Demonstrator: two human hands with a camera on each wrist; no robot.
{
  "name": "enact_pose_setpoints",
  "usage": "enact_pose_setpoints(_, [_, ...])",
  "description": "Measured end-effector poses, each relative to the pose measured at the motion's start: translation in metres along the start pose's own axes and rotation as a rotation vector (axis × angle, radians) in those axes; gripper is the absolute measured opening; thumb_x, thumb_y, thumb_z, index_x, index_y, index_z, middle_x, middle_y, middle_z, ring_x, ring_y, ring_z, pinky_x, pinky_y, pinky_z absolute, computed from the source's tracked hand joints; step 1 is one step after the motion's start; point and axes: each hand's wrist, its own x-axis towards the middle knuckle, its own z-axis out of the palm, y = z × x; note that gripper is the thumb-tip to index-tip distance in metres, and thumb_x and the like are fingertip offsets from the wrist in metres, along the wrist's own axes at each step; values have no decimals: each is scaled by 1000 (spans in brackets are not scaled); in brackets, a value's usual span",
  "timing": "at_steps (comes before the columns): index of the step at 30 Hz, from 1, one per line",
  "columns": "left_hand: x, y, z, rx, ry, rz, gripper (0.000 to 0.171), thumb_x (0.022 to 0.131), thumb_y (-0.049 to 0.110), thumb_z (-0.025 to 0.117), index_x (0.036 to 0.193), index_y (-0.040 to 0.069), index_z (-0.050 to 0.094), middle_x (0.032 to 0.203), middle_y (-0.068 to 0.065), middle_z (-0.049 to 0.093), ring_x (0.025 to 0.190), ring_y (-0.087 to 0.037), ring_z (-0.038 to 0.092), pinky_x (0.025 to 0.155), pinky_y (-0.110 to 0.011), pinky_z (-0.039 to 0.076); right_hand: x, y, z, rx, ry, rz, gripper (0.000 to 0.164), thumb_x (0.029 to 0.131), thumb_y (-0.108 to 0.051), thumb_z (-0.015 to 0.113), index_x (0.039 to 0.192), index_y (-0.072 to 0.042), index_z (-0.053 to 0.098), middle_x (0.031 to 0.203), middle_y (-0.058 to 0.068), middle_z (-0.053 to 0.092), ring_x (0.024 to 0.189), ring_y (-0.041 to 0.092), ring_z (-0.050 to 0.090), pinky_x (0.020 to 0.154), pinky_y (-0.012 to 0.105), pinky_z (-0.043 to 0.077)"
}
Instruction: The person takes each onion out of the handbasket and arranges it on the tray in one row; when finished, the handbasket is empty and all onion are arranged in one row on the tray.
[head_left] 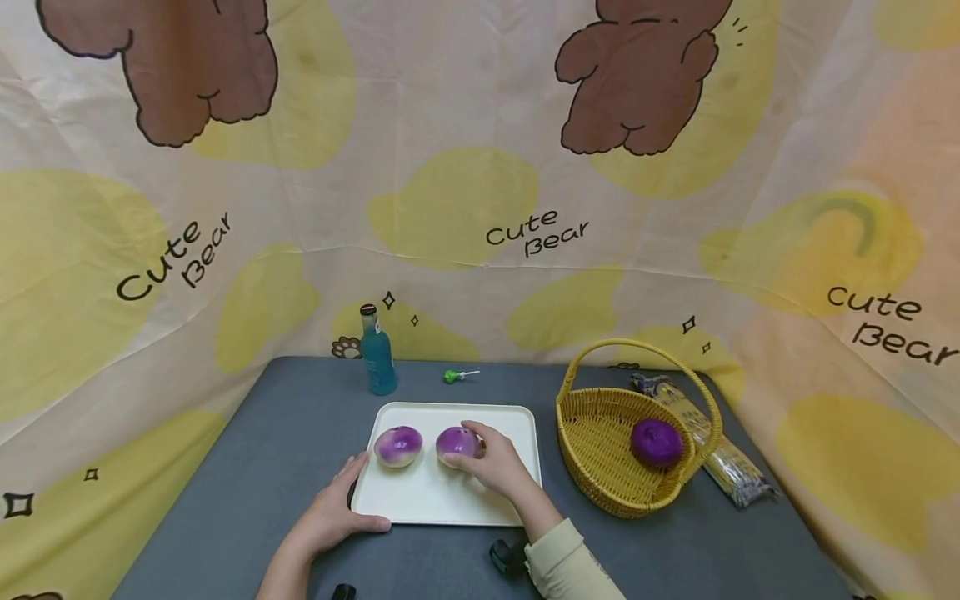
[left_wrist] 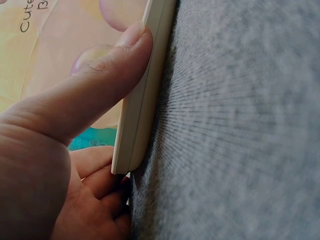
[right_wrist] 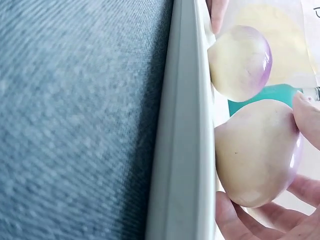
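On a white tray (head_left: 442,504) lie two glossy purple-and-white turnips. My right hand (head_left: 495,462) grips the right turnip (head_left: 455,442), with the thumb on one side and the fingers round the other; the right wrist view shows this turnip (right_wrist: 260,155) low over the tray floor. To its left, the other turnip (head_left: 398,447) sits untouched. My left hand (head_left: 330,508) holds the tray's near left corner, its thumb (left_wrist: 125,55) along the front rim and its fingers at the left side.
Right of the tray stands a yellow wicker basket (head_left: 592,483) with a tall handle and a dark purple round vegetable (head_left: 657,442) inside. Behind it lies a long packet (head_left: 731,467). A blue bottle (head_left: 379,367) and a green lollipop (head_left: 452,377) are at the back of the grey table (head_left: 247,467).
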Motion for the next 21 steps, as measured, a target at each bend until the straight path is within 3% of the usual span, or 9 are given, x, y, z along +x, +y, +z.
enact_pose_setpoints(21, [0, 1, 0, -3, -4, -6, 127, 66, 51, 91, 162, 8, 20, 164, -30, 16, 150, -53, 17, 111, -74, 24, 4, 5, 2, 28, -9, -25, 75, 81, -42, 84, 142, -8, 57, 134, 15, 64, 110, 26, 64, 92, 47, 53])
